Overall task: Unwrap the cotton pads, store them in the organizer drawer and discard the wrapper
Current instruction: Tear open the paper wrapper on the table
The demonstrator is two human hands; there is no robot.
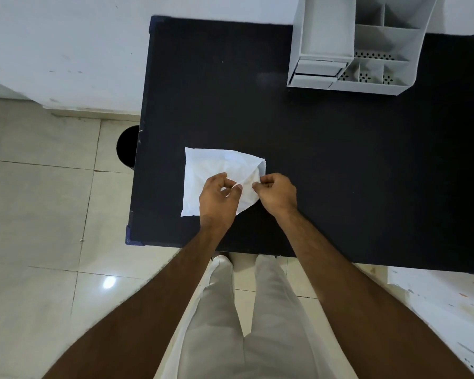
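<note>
A white wrapped pack of cotton pads point(208, 170) lies on the black table point(340, 165) near its front left corner. My left hand point(218, 199) pinches the wrapper's near edge between thumb and fingers. My right hand point(277, 194) pinches the same edge just to the right, and the wrapper's right corner is lifted off the table. The pads themselves are hidden inside the wrapper. A white organizer point(359, 47) stands at the table's far right, its small drawer point(319, 68) at the front left looking shut.
A dark round bin point(126, 146) stands on the tiled floor beside the table's left edge, partly hidden by it. The organizer has several open compartments with perforated floors. My legs in light trousers show below the table's front edge.
</note>
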